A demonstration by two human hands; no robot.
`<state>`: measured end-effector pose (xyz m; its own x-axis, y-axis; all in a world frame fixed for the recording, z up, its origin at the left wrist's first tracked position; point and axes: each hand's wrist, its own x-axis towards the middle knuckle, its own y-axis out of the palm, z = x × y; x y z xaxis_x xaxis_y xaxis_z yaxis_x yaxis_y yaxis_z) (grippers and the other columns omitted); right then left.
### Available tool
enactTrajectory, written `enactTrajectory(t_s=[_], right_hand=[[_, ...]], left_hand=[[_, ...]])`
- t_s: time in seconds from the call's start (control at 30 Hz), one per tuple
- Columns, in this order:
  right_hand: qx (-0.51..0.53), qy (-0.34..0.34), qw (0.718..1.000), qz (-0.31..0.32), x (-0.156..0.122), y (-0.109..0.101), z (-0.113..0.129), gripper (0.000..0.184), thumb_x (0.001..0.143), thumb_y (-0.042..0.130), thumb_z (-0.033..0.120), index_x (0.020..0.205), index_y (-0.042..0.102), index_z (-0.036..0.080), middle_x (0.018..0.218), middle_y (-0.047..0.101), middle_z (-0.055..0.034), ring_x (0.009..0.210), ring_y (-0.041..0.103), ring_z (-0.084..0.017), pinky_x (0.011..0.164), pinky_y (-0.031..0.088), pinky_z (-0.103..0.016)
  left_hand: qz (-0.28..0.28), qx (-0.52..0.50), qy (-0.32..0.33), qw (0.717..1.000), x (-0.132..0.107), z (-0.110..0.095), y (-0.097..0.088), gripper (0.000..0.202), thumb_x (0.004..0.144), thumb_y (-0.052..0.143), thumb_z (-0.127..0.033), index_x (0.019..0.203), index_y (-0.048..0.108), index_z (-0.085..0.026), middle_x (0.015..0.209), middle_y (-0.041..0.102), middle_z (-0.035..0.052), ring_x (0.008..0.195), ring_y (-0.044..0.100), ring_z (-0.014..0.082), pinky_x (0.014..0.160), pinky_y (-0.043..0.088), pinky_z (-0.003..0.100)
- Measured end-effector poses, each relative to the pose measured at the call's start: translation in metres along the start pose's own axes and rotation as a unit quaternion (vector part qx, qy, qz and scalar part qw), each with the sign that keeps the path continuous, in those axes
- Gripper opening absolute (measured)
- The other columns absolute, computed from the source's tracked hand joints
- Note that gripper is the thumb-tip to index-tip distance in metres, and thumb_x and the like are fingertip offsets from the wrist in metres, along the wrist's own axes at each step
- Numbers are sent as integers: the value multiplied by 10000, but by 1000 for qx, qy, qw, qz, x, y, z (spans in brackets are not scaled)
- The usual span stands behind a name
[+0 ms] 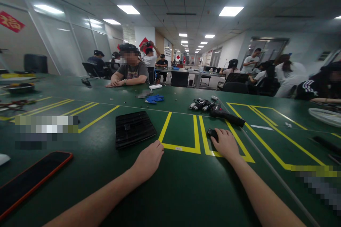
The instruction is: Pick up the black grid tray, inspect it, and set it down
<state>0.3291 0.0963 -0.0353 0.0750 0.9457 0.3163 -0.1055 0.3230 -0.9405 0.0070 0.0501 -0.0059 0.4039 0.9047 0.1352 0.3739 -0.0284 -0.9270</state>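
Note:
My left hand [149, 159] rests on the green table [181, 191] with its fingers curled in; I cannot see anything in it. It lies just in front of a flat black ribbed panel [134, 128]. My right hand [226, 143] lies knuckles up over a small black object [212, 133], its fingers bent onto it. A black power screwdriver [227, 116] lies beyond that hand. Yellow tape boxes [181, 147] mark the table between my hands.
A red-edged phone [29, 179] lies at the near left. Several small black and silver batteries [199, 105] and a blue glove [154, 98] lie further back. A person sits across the table [130, 72], others sit at right [282, 77]. A white plate [325, 116] stands at far right.

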Motion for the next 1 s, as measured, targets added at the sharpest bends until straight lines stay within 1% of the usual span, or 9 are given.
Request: enactTrajectory(t_s=[0.17,0.3,0.47,0.53,0.63,0.7,0.73,0.83,1.0], right_hand=[[-6,-5,1000,-14,-1,0,2,528,856,348,408,1240,518,88,1192,578,-168,1128,463,-344,942,387,-464],[-6,8,1000,-11,0,4,2,501,849,379,394,1229,528,103,1171,591,-153,1108,472,-332,960,380,-445],[11,17,1000,18,0,3,2,533,859,359,409,1279,486,107,1239,554,-144,1178,423,-337,995,367,-462],[15,18,999,24,0,4,1,539,862,351,411,1287,479,107,1249,546,-141,1192,412,-337,1000,370,-467],[16,22,999,29,1,5,1,546,860,350,418,1295,472,112,1266,535,-139,1208,401,-343,1002,372,-478],[16,28,999,39,2,5,1,552,857,356,427,1301,467,119,1278,526,-138,1219,394,-348,1007,369,-489],[16,30,999,42,2,5,1,556,856,356,429,1305,463,119,1288,519,-139,1227,387,-350,1014,363,-494],[19,31,998,47,3,5,0,571,856,361,420,1330,432,110,1336,480,-138,1261,351,-356,1043,332,-502],[37,32,997,51,3,6,0,555,860,368,375,1326,434,83,1342,474,-148,1271,329,-361,1053,307,-509]], left_hand=[[-55,-138,9,989,-9,11,-5,197,870,439,-298,855,598,-183,891,591,63,791,551,188,736,458,319],[-107,-297,-76,946,-2,23,-1,175,867,406,-283,802,523,-170,685,549,21,563,504,141,550,422,272],[-107,-588,-224,770,9,25,-6,95,785,443,-162,873,479,-154,722,533,6,542,494,94,471,359,200],[-65,-617,-258,741,11,28,-21,98,771,469,-207,847,487,-149,652,472,-20,499,445,83,442,306,186],[-62,-450,-234,859,16,49,-56,218,752,523,-361,829,540,-158,626,452,-23,519,443,109,445,306,204],[-112,-216,-180,953,22,76,-78,286,715,564,-404,872,596,-168,736,546,23,691,538,171,578,416,251],[-133,-100,-166,972,26,92,-87,320,704,565,-411,904,612,-166,846,589,62,815,565,217,675,446,290],[-48,115,-190,974,37,134,-97,512,708,539,-450,1059,609,-85,1072,597,191,1017,559,325,852,427,376],[73,155,-192,966,42,158,-90,646,767,436,-531,1157,562,-32,1159,588,240,1058,574,326,863,436,356]])
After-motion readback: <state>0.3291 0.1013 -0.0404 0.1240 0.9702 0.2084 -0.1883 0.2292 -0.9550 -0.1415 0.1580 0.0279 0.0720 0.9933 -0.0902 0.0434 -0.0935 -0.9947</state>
